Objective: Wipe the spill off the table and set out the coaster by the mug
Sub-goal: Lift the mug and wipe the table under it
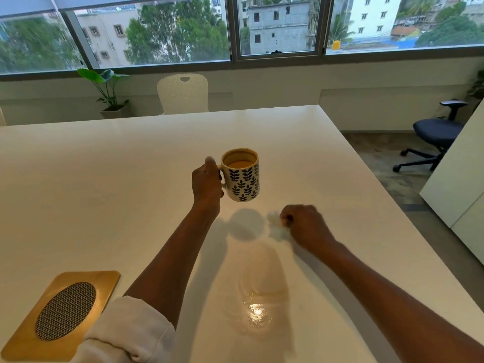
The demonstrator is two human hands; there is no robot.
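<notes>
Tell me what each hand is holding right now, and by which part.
Left hand holds the mug by its handle, lifted. Right hand clutches a crumpled white tissue.

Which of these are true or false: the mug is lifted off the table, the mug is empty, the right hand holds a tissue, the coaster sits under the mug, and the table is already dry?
1. The left hand holds the mug above the table. True; its shadow lies below it.
2. The mug is empty. False; it holds a light brown drink.
3. The right hand grips a tissue. True; it is a crumpled white wad on the table.
4. The coaster sits under the mug. False; it lies at the near left corner, apart.
5. The table is dry. False; a wet patch glistens near the front.
</notes>
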